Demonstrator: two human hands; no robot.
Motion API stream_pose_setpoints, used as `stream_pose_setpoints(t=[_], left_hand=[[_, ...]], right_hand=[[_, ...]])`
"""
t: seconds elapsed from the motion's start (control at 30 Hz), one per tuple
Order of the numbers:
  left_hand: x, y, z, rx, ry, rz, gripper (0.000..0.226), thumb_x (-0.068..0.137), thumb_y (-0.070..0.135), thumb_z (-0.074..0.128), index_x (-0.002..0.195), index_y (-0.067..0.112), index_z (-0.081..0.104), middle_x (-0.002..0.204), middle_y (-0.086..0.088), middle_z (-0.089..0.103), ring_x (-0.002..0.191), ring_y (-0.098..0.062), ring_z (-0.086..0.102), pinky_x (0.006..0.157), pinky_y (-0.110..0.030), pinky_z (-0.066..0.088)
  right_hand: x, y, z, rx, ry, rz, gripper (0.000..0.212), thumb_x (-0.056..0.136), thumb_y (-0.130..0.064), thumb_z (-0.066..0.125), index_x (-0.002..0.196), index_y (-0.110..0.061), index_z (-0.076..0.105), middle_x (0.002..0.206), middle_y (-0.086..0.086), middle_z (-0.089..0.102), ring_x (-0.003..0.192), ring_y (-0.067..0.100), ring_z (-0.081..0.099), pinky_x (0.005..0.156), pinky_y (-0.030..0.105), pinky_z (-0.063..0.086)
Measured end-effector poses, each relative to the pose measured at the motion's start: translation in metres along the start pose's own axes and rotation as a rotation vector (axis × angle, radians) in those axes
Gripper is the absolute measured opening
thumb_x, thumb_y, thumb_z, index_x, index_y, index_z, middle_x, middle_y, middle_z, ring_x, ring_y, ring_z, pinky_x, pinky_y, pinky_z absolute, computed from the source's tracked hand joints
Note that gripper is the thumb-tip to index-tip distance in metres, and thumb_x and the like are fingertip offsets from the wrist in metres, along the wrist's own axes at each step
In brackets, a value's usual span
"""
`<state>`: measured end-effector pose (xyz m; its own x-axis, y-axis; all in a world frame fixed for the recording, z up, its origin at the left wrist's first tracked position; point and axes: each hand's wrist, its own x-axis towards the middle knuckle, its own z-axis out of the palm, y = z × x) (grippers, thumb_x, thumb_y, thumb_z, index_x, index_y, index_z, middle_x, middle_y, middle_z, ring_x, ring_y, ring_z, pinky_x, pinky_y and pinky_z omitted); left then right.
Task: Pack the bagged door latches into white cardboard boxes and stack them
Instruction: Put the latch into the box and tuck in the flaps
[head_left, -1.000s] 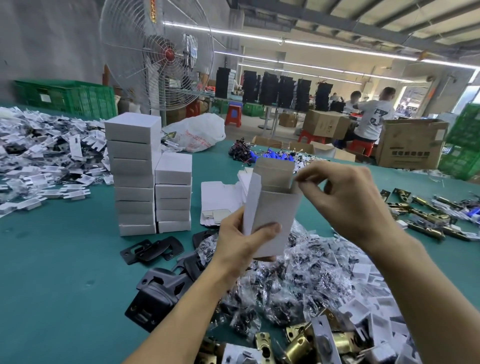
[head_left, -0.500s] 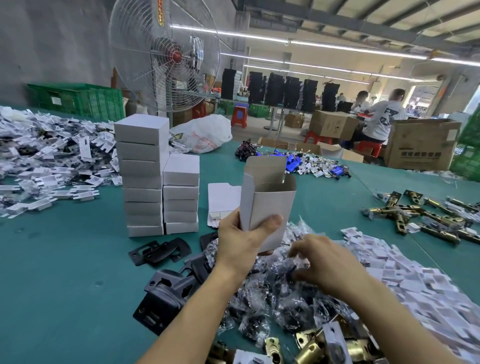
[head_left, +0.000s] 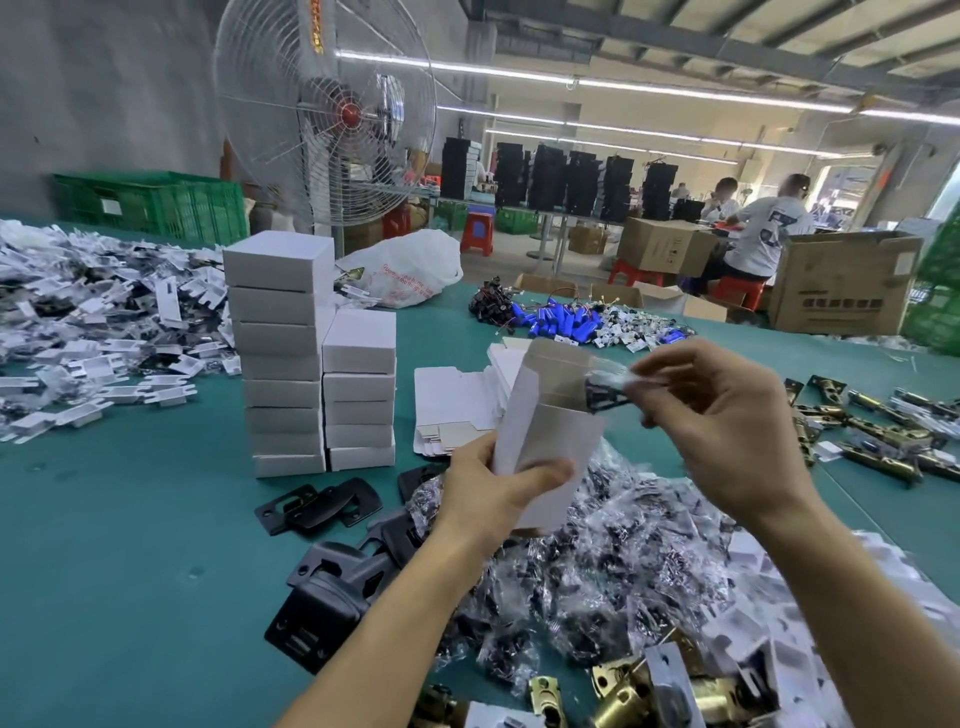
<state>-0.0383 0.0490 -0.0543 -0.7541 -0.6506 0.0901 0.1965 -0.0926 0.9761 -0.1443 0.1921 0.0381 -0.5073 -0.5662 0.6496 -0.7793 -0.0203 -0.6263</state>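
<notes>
My left hand (head_left: 491, 493) grips an open white cardboard box (head_left: 545, 436) upright above the table, its top flap standing up. My right hand (head_left: 727, 431) pinches a clear bagged black latch part (head_left: 605, 392) at the box's open mouth, partly inside it. Below both hands lies a heap of bagged latch parts (head_left: 597, 561). Two stacks of closed white boxes (head_left: 311, 353) stand to the left, the left stack taller. Flat unfolded box blanks (head_left: 447, 400) lie behind the held box.
Black latch plates (head_left: 322, 504) and black housings (head_left: 332, 587) lie on the green table (head_left: 104, 545) in front of the stacks. Brass latch bolts (head_left: 872, 431) sit at right, brass parts (head_left: 623, 686) near me. White parts (head_left: 93, 322) are heaped at left. A fan (head_left: 327, 114) stands behind.
My right hand dropped to the heap, picked up a bagged latch part, and rose to the mouth of the box. My left hand kept holding the box upright.
</notes>
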Motion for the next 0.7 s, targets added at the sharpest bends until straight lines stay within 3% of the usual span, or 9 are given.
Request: stream_pose_setpoints(t=[0.1, 0.17, 0.27, 0.37, 0.47, 0.53, 0.7], left_hand=[[-0.003, 0.003, 0.002, 0.026, -0.116, 0.037, 0.028, 0.061, 0.025, 0.087, 0.087, 0.031, 0.077, 0.088, 0.003, 0.076, 0.077, -0.017, 0.073, 0.059, -0.039, 0.062], [-0.004, 0.004, 0.003, 0.036, -0.176, 0.051, 0.027, 0.063, 0.026, 0.085, 0.087, 0.036, 0.078, 0.09, 0.002, 0.075, 0.085, -0.023, 0.072, 0.07, -0.046, 0.063], [-0.005, 0.005, 0.002, 0.042, -0.218, 0.067, 0.028, 0.065, 0.028, 0.083, 0.087, 0.043, 0.076, 0.09, 0.008, 0.075, 0.085, -0.015, 0.071, 0.079, -0.051, 0.061], [-0.006, 0.006, 0.002, 0.01, -0.228, 0.069, 0.028, 0.066, 0.025, 0.084, 0.087, 0.043, 0.077, 0.089, 0.009, 0.075, 0.079, -0.009, 0.071, 0.068, -0.041, 0.063], [-0.007, 0.006, 0.002, -0.016, -0.235, 0.062, 0.028, 0.066, 0.024, 0.084, 0.087, 0.04, 0.078, 0.089, 0.006, 0.075, 0.078, -0.01, 0.072, 0.061, -0.034, 0.06], [-0.008, 0.005, 0.003, -0.018, -0.231, 0.059, 0.027, 0.066, 0.024, 0.084, 0.088, 0.038, 0.078, 0.088, 0.005, 0.075, 0.077, -0.011, 0.071, 0.061, -0.035, 0.06], [-0.007, 0.005, 0.003, -0.058, -0.189, 0.042, 0.03, 0.063, 0.02, 0.085, 0.091, 0.027, 0.076, 0.089, -0.001, 0.075, 0.075, -0.018, 0.073, 0.056, -0.041, 0.061]], right_hand=[[0.007, -0.007, 0.01, -0.13, -0.003, -0.087, 0.011, 0.084, -0.005, 0.076, 0.091, -0.013, 0.073, 0.083, -0.001, 0.073, 0.063, 0.001, 0.063, 0.053, 0.017, 0.049], [0.01, -0.006, 0.014, -0.222, -0.004, -0.138, 0.009, 0.084, -0.01, 0.077, 0.092, -0.015, 0.074, 0.083, -0.002, 0.073, 0.06, -0.008, 0.058, 0.05, 0.012, 0.038], [0.01, -0.003, 0.015, -0.302, 0.052, -0.189, 0.009, 0.087, -0.021, 0.076, 0.094, -0.022, 0.071, 0.084, -0.011, 0.072, 0.051, -0.005, 0.051, 0.051, 0.023, 0.037], [0.008, -0.001, 0.012, -0.395, 0.179, -0.288, 0.009, 0.087, -0.02, 0.075, 0.096, -0.021, 0.073, 0.081, -0.013, 0.072, 0.047, -0.011, 0.046, 0.052, 0.019, 0.033], [0.006, -0.002, 0.013, -0.437, 0.165, -0.33, 0.007, 0.087, -0.019, 0.076, 0.093, -0.021, 0.076, 0.084, -0.007, 0.076, 0.059, -0.008, 0.057, 0.051, 0.027, 0.048], [0.004, -0.004, 0.017, -0.428, 0.128, -0.291, 0.004, 0.087, -0.021, 0.076, 0.09, -0.023, 0.078, 0.083, -0.006, 0.077, 0.066, 0.014, 0.069, 0.054, 0.039, 0.053], [0.003, -0.007, 0.022, -0.134, -0.045, -0.031, 0.003, 0.083, -0.025, 0.076, 0.085, -0.027, 0.076, 0.078, -0.013, 0.074, 0.074, 0.011, 0.07, 0.068, 0.046, 0.056]])
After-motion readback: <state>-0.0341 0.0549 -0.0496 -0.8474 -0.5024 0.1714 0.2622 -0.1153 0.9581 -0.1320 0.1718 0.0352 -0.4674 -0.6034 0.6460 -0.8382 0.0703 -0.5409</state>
